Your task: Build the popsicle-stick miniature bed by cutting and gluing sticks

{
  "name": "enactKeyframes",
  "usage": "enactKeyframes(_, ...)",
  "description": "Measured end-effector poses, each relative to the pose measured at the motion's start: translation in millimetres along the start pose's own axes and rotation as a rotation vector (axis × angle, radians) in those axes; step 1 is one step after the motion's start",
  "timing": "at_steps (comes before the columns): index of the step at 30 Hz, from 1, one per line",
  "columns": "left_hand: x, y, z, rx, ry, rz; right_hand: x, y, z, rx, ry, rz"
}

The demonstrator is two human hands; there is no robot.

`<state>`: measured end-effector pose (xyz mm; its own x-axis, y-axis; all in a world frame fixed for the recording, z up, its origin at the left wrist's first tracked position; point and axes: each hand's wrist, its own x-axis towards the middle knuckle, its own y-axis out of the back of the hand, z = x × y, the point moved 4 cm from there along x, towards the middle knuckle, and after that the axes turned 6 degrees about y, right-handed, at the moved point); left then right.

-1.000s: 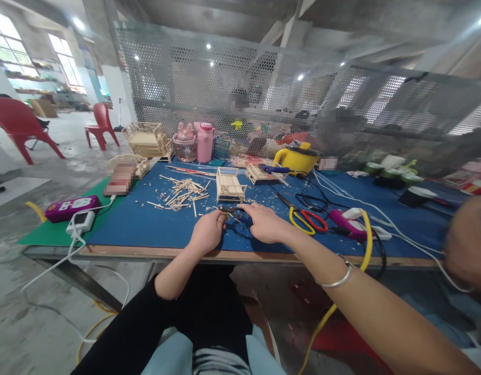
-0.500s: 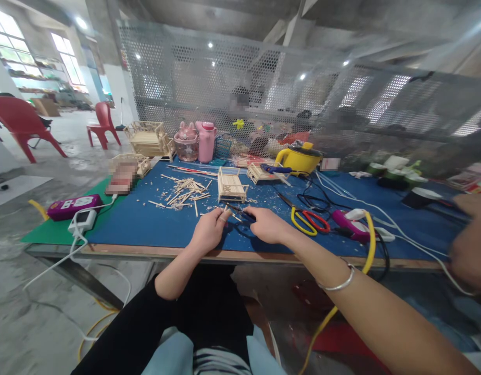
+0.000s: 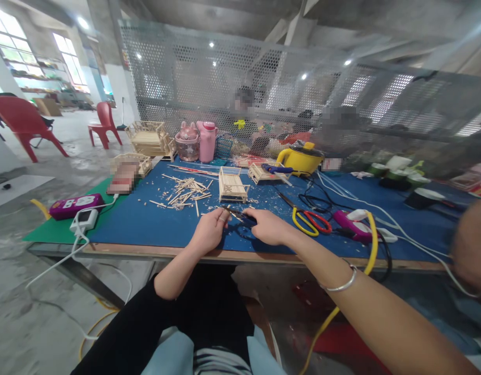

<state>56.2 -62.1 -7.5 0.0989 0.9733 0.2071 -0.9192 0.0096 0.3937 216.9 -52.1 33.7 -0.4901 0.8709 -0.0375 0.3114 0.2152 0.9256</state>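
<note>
My left hand [image 3: 210, 229] is closed near the table's front edge, its fingertips pinching something small, probably a stick, mostly hidden now. My right hand [image 3: 268, 226] is wrapped round a dark cutting tool [image 3: 240, 214], whose tip reaches the left fingertips. Just beyond the hands stands a small wooden frame like a miniature bed [image 3: 232, 186]. Left of it lies a loose pile of short wooden sticks [image 3: 188, 191] among scraps on the blue mat [image 3: 147, 229].
Red-and-yellow scissors [image 3: 308, 221], a purple power strip [image 3: 353, 226] and cables lie at right. Behind are a yellow pot [image 3: 299, 159], a glue gun [image 3: 277, 170] and a pink bottle [image 3: 206, 141]. Another person's blurred hand [image 3: 472, 245] is at far right.
The pale stick end that showed at my left fingertips is no longer visible, and the tool's tip lies closer against them. The other person's hand at far right has shifted.
</note>
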Motion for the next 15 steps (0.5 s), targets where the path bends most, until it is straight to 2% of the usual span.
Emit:
enactKeyframes(11, -2.3, 1.1, 1.4, -0.137, 0.037, -0.072, -4.8, -1.5, -4.1, 0.033, 0.068, 0.026)
enactKeyframes(15, -2.5, 1.1, -2.8, -0.209, 0.042, -0.044, -5.5, -1.0, -2.6, 0.029, 0.086, -0.003)
